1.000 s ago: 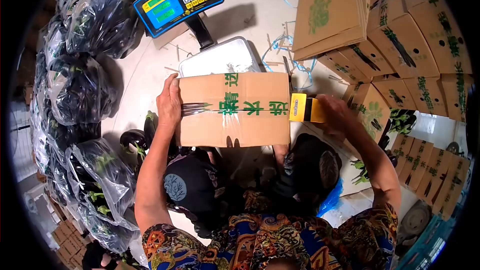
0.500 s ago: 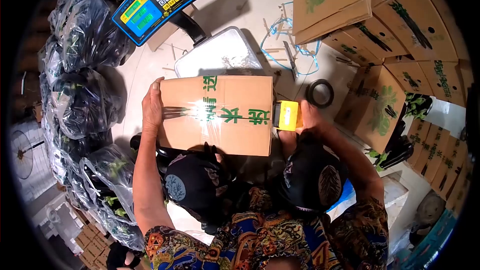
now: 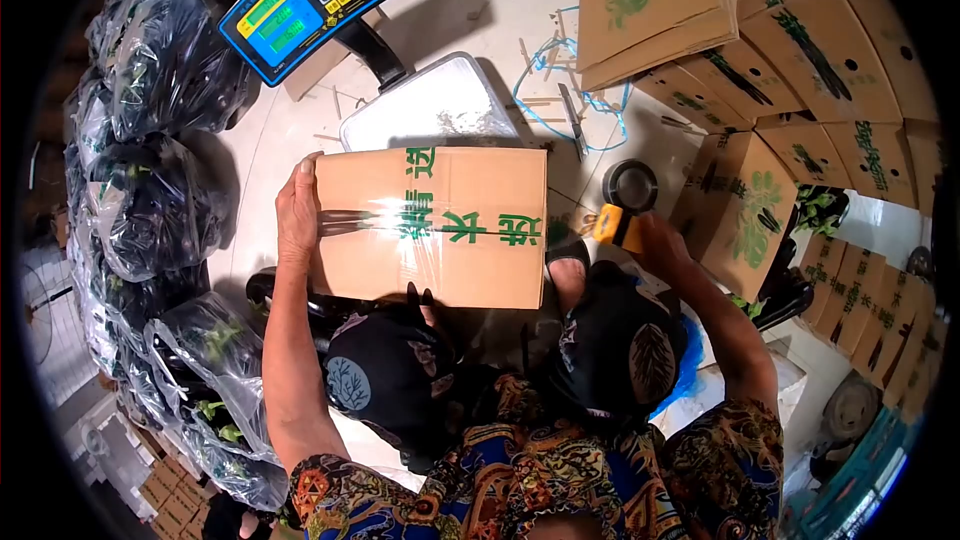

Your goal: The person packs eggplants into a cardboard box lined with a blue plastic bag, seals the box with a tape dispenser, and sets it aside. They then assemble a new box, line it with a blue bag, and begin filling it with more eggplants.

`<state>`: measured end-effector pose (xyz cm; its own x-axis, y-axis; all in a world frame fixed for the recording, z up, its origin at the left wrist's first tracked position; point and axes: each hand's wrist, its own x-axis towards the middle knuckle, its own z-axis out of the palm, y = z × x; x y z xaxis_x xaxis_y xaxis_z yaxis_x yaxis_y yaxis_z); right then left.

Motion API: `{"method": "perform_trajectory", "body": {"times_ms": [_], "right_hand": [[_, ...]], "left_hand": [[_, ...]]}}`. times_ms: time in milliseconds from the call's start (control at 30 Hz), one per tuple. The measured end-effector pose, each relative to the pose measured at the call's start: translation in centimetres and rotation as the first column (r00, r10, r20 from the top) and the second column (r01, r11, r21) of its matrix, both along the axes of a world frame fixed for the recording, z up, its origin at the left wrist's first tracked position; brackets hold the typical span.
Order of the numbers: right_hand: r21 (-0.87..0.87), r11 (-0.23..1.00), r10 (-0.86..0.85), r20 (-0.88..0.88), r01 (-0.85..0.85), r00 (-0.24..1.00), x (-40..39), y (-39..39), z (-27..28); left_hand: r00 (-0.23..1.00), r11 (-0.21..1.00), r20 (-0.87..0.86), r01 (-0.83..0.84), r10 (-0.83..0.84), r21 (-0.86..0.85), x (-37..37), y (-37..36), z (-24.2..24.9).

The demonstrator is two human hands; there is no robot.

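A closed cardboard box (image 3: 380, 275) with green lettering lies in front of my knees, shiny clear tape along its top. My left hand (image 3: 297, 215) grips the box's left end, thumb near the upper corner. Off the box's right end, my right hand (image 3: 665, 245) holds a yellow tape dispenser (image 3: 618, 228) with a dark band, apart from the cardboard. Just beyond the dispenser, a dark roll of tape (image 3: 631, 186) rests on the floor. My right fingers are partly hidden.
A scale platform (image 3: 430, 105) stands behind the box, its blue display (image 3: 310, 5) at upper left. Plastic bags of eggplants (image 3: 165, 200) line the left. Printed cartons (image 3: 810, 60) are stacked at right. A knife (image 3: 571, 120) and blue strapping (image 3: 530, 105) lie on the floor.
My right hand has drawn the tape dispenser away from the box's right end, rightward, and turned it. My left hand stays on the box, which has hardly moved.
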<state>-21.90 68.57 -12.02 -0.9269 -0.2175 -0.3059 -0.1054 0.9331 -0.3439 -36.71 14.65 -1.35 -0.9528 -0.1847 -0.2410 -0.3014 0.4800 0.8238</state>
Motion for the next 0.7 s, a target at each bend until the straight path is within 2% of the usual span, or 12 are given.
{"method": "perform_trajectory", "body": {"times_ms": [133, 233, 267, 333, 367, 400, 433, 467, 500, 600, 633, 700], "right_hand": [[0.247, 0.963, 0.087, 0.098, -0.109, 0.991, -2.8, -5.7, 1.4], [0.069, 0.995, 0.059, 0.131, -0.069, 0.99, -6.1, -10.6, 3.2], [0.337, 0.884, 0.391, -0.155, -0.323, 0.907, -4.9, -11.6, 1.1], [0.232, 0.846, 0.533, -0.337, -0.48, 0.776, -5.7, -13.2, 0.2], [-0.212, 0.883, 0.366, -0.251, -0.42, 0.896, -7.1, -13.1, -0.3], [-0.603, 0.764, 0.23, -0.077, -0.229, 0.97, -8.0, -13.2, 0.6], [-0.237, 0.943, 0.255, 0.072, -0.232, 0.964, -8.6, -12.7, 1.8], [0.17, 0.92, 0.307, 0.248, -0.354, 0.919, -9.2, -12.3, 3.1], [0.203, 0.94, 0.214, 0.277, -0.275, 0.937, -9.4, -11.4, 3.5], [0.127, 0.99, -0.11, 0.4, 0.064, 0.91, -11.3, -7.0, 3.7], [-0.164, 0.971, -0.114, 0.322, 0.174, 0.94, -10.9, -3.8, 0.4], [-0.453, 0.715, -0.093, 0.693, 0.532, 0.715, -12.3, -3.0, -0.2]], "left_hand": [[1.0, 1.0, -0.003, 0.009, -0.009, -0.015, 0.0, -0.1, -0.1], [1.0, 0.995, 0.015, 0.003, -0.005, 0.1, 0.2, 0.6, 0.5], [1.0, 0.994, 0.01, 0.007, -0.008, 0.108, 0.4, 0.6, 0.2], [1.0, 0.993, -0.016, 0.014, -0.012, 0.117, 0.0, 0.3, -0.2], [0.999, 0.989, 0.032, -0.003, -0.002, 0.146, 0.2, -0.1, -0.2], [0.997, 0.984, 0.083, -0.013, -0.001, 0.177, 0.3, 0.1, 0.2], [0.993, 0.977, 0.12, -0.025, -0.001, 0.213, 0.0, 0.6, 0.6], [0.989, 0.954, 0.146, -0.065, 0.023, 0.291, -0.1, 1.1, 1.1], [0.983, 0.926, 0.176, -0.107, 0.044, 0.362, 0.1, 1.7, 1.7], [0.974, 0.771, 0.22, -0.182, 0.055, 0.611, 1.1, 0.7, -0.3], [0.974, 0.69, 0.222, -0.193, 0.047, 0.697, 1.3, 0.7, -1.2], [0.964, 0.609, 0.254, -0.247, 0.077, 0.754, 1.6, 1.3, -1.4]]}}
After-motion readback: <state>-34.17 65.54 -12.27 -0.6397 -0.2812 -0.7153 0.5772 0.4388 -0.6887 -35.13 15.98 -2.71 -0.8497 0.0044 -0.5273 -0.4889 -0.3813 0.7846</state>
